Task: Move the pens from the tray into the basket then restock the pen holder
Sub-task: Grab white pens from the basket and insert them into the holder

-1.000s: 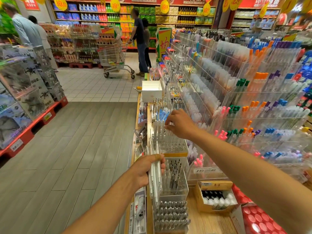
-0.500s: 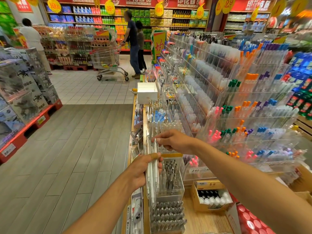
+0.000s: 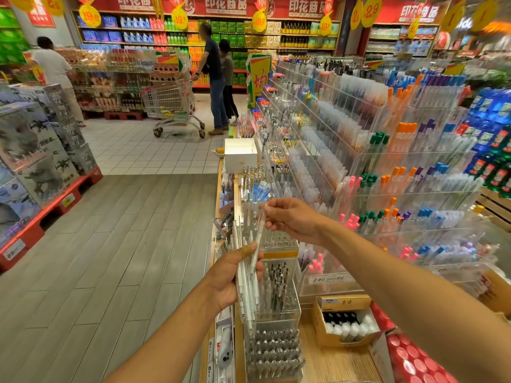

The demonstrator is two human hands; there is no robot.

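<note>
My left hand (image 3: 231, 277) grips a bundle of white pens (image 3: 249, 293) upright in front of the display shelf. My right hand (image 3: 293, 218) pinches the top end of one white pen (image 3: 258, 239), whose lower end still lies in the bundle. Behind the hands stand clear acrylic pen holders: one with a yellow strip (image 3: 279, 244) and a lower one (image 3: 282, 291) holding dark-tipped pens. No tray or basket is visible.
Tiered acrylic racks of coloured pens (image 3: 401, 189) fill the right. A white box (image 3: 240, 154) sits farther along the shelf and a cardboard box of bottles (image 3: 345, 322) near me. On the left are boxed goods on red pallets (image 3: 41, 172); shoppers with a cart (image 3: 174, 106) stand ahead.
My right hand came back from the far pen holder to the bundle and now pinches one pen, tilting it up out of the bundle. The left hand keeps its grip.
</note>
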